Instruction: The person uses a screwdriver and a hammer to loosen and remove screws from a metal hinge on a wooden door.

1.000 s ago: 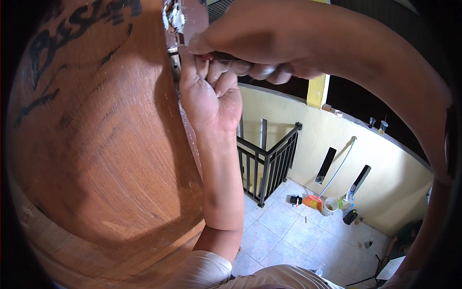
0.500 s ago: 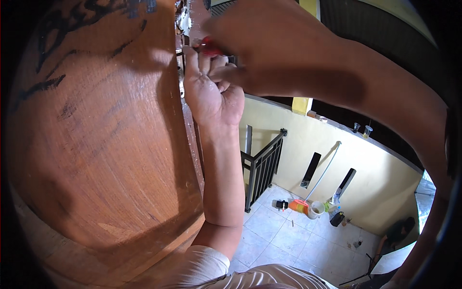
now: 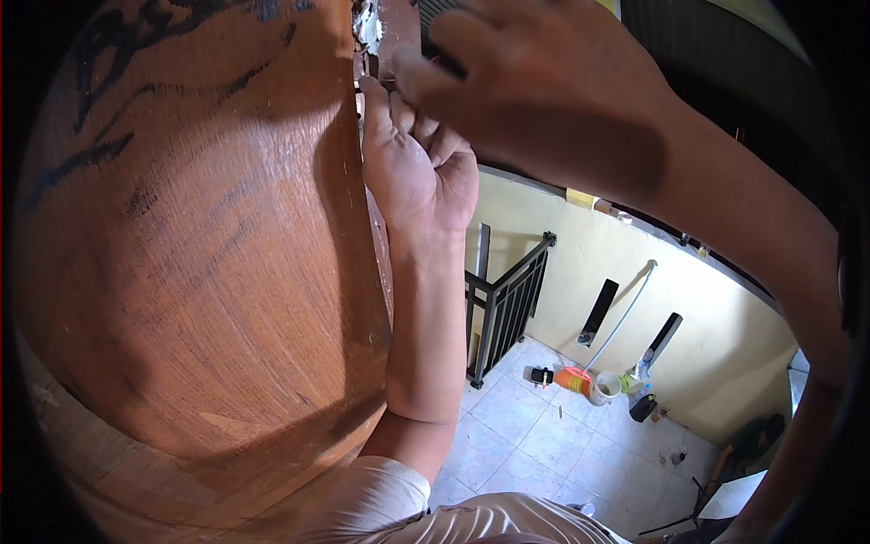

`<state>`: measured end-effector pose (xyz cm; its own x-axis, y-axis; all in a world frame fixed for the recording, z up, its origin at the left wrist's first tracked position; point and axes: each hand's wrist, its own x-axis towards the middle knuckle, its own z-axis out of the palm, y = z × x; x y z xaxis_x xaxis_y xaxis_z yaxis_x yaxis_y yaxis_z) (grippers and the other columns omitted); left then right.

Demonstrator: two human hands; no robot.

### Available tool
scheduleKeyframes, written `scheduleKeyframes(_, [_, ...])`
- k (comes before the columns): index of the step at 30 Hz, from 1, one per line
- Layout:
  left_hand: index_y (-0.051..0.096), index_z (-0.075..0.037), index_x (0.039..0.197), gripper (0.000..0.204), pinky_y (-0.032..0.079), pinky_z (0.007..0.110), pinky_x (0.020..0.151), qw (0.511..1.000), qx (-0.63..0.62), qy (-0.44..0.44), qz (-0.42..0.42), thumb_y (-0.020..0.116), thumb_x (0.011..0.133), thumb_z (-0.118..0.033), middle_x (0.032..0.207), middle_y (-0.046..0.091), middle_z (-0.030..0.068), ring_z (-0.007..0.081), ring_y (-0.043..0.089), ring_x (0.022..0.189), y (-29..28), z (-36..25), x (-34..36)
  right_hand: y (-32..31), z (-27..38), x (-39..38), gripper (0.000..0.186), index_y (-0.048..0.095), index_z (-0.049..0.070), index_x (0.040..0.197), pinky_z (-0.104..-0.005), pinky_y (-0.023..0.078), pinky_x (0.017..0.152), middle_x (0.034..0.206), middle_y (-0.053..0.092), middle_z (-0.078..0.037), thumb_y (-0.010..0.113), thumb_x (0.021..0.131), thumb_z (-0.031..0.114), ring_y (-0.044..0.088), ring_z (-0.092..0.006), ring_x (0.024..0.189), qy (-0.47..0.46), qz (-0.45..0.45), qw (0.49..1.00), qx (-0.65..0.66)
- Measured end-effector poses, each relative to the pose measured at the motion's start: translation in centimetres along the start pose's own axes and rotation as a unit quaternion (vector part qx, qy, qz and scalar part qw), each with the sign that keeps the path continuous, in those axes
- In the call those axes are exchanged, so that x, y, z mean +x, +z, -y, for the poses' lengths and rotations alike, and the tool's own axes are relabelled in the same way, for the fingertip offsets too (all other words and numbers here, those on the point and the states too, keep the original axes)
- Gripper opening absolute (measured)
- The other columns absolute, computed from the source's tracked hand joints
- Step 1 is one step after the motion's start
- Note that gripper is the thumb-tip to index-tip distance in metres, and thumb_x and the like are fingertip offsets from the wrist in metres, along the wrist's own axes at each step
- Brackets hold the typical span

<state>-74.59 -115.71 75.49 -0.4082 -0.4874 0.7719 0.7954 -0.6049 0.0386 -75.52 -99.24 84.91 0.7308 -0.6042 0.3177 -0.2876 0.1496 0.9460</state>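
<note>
A large brown wooden door [image 3: 208, 245] with black scrawled marks fills the left side. At its upper edge my left hand [image 3: 417, 177] reaches up, palm toward me, fingers curled in against the narrow gap. What its fingertips hold there is hidden. My right hand [image 3: 544, 72] is just right of and above it, blurred by motion, its fingers closed. Only a small red bit shows between its fingers; the earlier picture shows a red tool handle there. A reddish-brown door frame [image 3: 399, 32] with a chipped white patch [image 3: 367, 27] stands beside the door's edge.
Behind my arms is a cream wall [image 3: 707, 317] with slots and a ledge. A black metal railing [image 3: 507, 308] stands on the tiled floor [image 3: 544, 435] below. A white bucket [image 3: 604, 389], an orange broom [image 3: 573, 379] and a black bag [image 3: 643, 408] are there. A person [image 3: 752, 440] is at lower right.
My right hand has lifted slightly up and right, away from my left fingers, and the red handle is now mostly hidden. The whole view has shifted a little; my left hand stays at the door's edge.
</note>
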Motion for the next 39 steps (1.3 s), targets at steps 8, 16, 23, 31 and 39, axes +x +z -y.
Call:
scheduleKeyframes(8, [0.062, -0.015, 0.105, 0.029, 0.022, 0.017, 0.043, 0.995, 0.089, 0.028, -0.042, 0.052, 0.108, -0.042, 0.066, 0.029, -0.0108, 0.0022, 0.025, 0.056, -0.2, 0.7, -0.6, -2.4, 1.5, 0.0, 0.023, 0.065, -0.008, 0.078, -0.0416, 0.055, 0.056, 0.062, 0.063, -0.015, 0.066, 0.09, 0.011, 0.069, -0.0344, 0.066, 0.268, 0.033, 0.9, 0.342])
scheduleKeyframes(16, [0.059, -0.014, 0.104, 0.031, 0.033, 0.018, 0.045, 0.998, 0.034, -0.023, 0.048, 0.051, 0.107, -0.044, 0.065, 0.041, -0.0094, 0.0038, 0.032, 0.055, -1.3, -0.2, 0.2, 0.7, -1.5, -1.8, 0.047, 0.055, -0.011, 0.12, -0.0386, 0.059, 0.063, 0.11, 0.064, -0.03, 0.071, 0.092, 0.024, 0.07, -0.0387, 0.086, -0.082, -0.065, 0.992, 0.066])
scheduleKeyframes(23, [0.056, -0.015, 0.09, 0.037, 0.022, 0.015, 0.04, 1.0, 0.022, -0.016, -0.015, 0.044, 0.11, -0.044, 0.064, 0.033, -0.0093, 0.0024, 0.025, 0.052, -0.3, 1.3, 0.1, -4.2, -2.2, -1.1, 0.03, 0.06, -0.008, 0.114, -0.0449, 0.06, 0.071, 0.084, 0.07, -0.029, 0.063, 0.095, 0.014, 0.075, -0.0335, 0.085, 0.35, 0.295, 0.73, 0.508])
scheduleKeyframes(31, [0.055, -0.014, 0.094, 0.037, 0.029, 0.019, 0.049, 0.989, 0.145, 0.006, -0.011, 0.043, 0.11, -0.045, 0.073, 0.04, -0.0069, 0.0041, 0.034, 0.061, 1.0, 0.4, -0.4, 3.1, 1.0, -2.4, 0.027, 0.055, -0.011, 0.11, -0.0425, 0.057, 0.088, 0.112, 0.054, -0.025, 0.06, 0.095, 0.011, 0.061, -0.0323, 0.104, 0.129, -0.189, 0.963, 0.14])
scheduleKeyframes(39, [0.055, -0.014, 0.101, 0.036, 0.039, 0.024, 0.06, 0.978, 0.206, 0.017, 0.027, 0.042, 0.11, -0.046, 0.083, 0.048, -0.0037, 0.0066, 0.044, 0.071, 1.7, 0.1, -1.7, -0.6, -0.8, -3.2, 0.036, 0.044, -0.009, 0.122, -0.0427, 0.061, 0.078, 0.115, 0.049, -0.033, 0.059, 0.091, 0.001, 0.065, -0.0451, 0.108, 0.231, 0.142, 0.833, 0.483])
